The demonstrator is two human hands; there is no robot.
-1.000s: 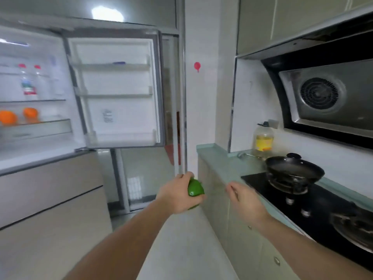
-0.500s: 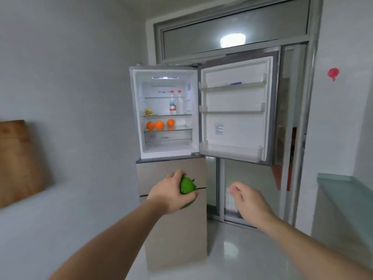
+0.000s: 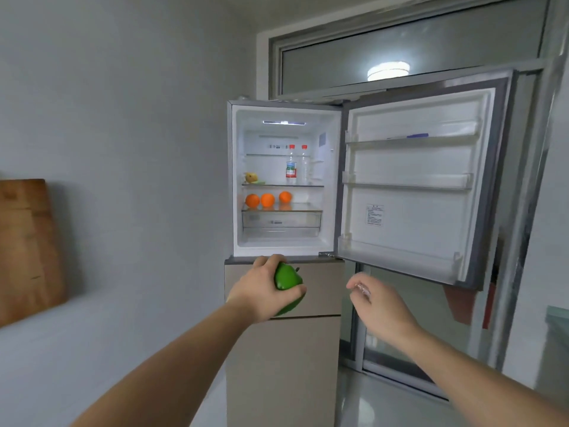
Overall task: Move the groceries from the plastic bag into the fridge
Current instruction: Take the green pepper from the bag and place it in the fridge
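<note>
No text can be read. A white printed sticker (image 3: 374,214) on the inside of the open fridge door (image 3: 415,192), up and right of the gripped fruit, is too small, as is the bottle label (image 3: 290,171).

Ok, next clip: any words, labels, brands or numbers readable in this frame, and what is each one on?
None can be read as text.
White sticker inside the open fridge door: lines of print, too small to read.
Label on the red-capped bottle on the upper shelf: green, white and red, too blurred to read.
Strip on the clear drawer: marks, unreadable.
Green pepper in the left hand: no label visible.
</note>
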